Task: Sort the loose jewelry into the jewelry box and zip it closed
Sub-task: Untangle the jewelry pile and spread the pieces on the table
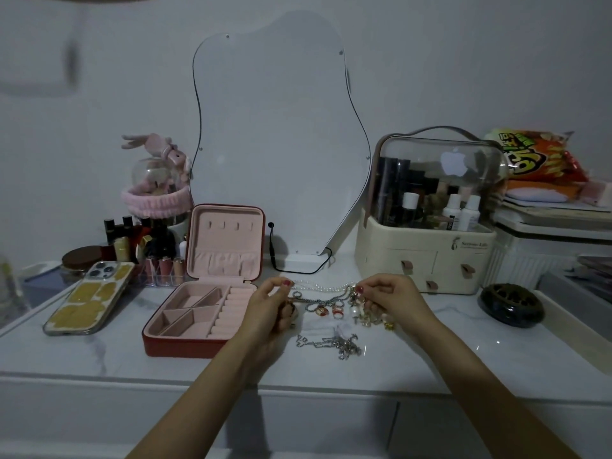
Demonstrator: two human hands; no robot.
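A red jewelry box [178,346] with a pink lining stands open on the white table, lid upright, its trays bare. To its right lies loose jewelry: a pearl strand [314,287], a silver chain [323,301], rings [328,309] and a heap of silver pieces [334,344]. My left hand [271,308] pinches one end of a chain and curls around a small round piece. My right hand [385,294] pinches the other end above a cluster of charms and pearl pieces [364,314].
A phone [91,298] lies face down left of the box, with lipsticks and bottles [145,246] behind it. A curvy mirror [281,137] leans on the wall. A cosmetics case [430,233] and a dark round dish [511,303] stand right.
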